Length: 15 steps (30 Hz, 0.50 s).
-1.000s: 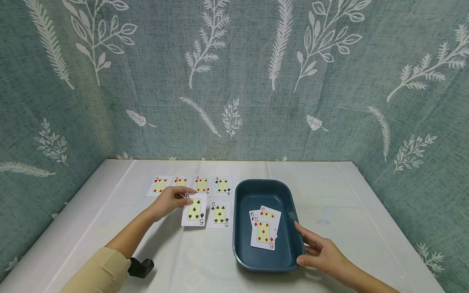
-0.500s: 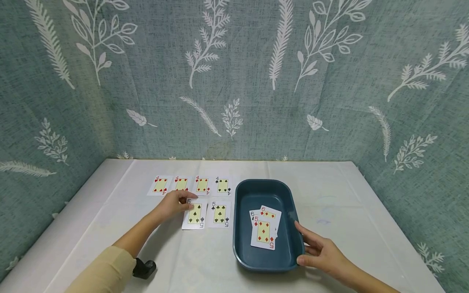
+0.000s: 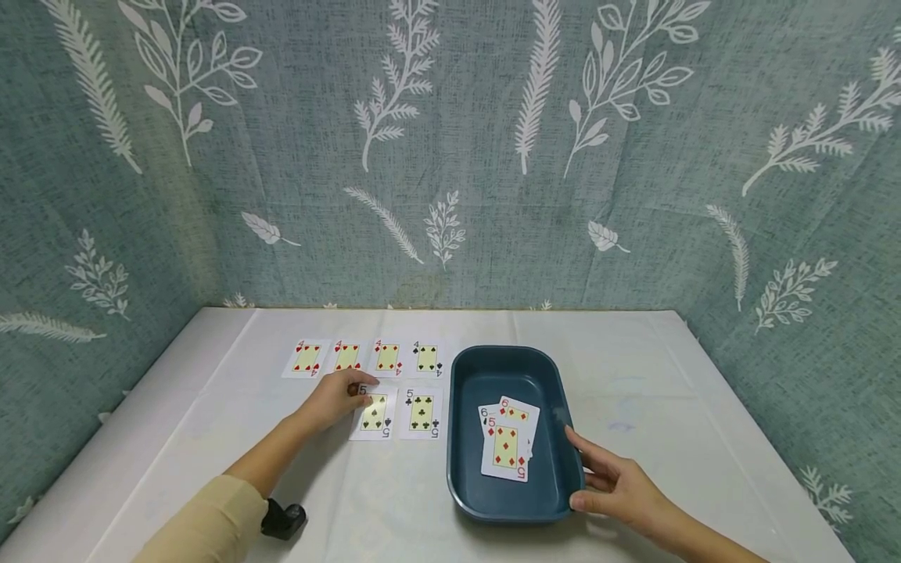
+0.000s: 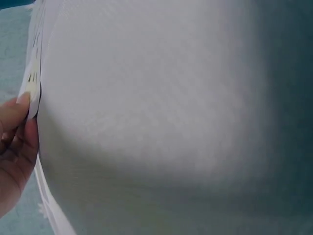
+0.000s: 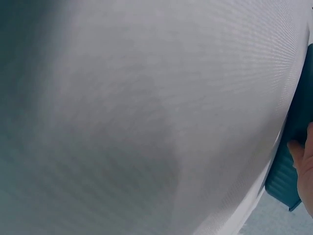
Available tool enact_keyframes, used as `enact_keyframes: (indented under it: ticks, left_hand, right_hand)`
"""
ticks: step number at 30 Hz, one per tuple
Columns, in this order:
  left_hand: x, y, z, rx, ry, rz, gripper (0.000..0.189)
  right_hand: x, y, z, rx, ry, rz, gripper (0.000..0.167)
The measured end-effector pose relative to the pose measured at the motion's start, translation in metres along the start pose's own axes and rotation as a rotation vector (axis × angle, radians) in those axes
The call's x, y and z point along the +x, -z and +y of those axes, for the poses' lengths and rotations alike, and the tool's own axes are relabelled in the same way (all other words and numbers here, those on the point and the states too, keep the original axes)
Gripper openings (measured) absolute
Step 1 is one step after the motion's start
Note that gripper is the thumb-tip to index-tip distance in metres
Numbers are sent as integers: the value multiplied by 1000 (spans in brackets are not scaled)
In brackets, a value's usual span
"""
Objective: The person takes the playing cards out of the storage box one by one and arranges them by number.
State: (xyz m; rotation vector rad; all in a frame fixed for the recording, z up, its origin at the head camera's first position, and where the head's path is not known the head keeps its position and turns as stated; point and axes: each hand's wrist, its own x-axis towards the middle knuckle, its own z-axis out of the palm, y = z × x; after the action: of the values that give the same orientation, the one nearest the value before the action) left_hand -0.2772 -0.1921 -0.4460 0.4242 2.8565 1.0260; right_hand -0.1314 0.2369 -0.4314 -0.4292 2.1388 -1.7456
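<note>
My left hand (image 3: 331,400) pinches the left edge of a five of spades playing card (image 3: 374,414), which lies on the white cloth. In the left wrist view, the thumb (image 4: 17,111) is on top of the card. Beside it lies a five of clubs (image 3: 422,413). A row of fours, including a four of clubs (image 3: 427,358), sits just behind. My right hand (image 3: 619,485) touches the right wall of a dark blue tray (image 3: 479,500), fingers spread along it. Inside the tray, a five of diamonds (image 3: 504,453) overlaps a six of diamonds (image 3: 519,412) and another six.
A white cloth (image 3: 633,375) covers the table. Patterned green-blue fabric (image 3: 486,234) hangs at the back and both sides. A black device (image 3: 283,520) is worn at the left wrist, below a beige sleeve (image 3: 211,520).
The left hand has lowered the five of spades from above the cloth to lie flat, left of the five of clubs. The right hand and tray have stayed in place.
</note>
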Motion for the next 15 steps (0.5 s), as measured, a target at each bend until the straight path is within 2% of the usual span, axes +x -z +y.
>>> enact_keyframes:
  ticks: [15]
  left_hand:
    - [2,2,2,70,12,-18,26]
  right_hand:
    - [1,-1,-1,-17,0,7,78]
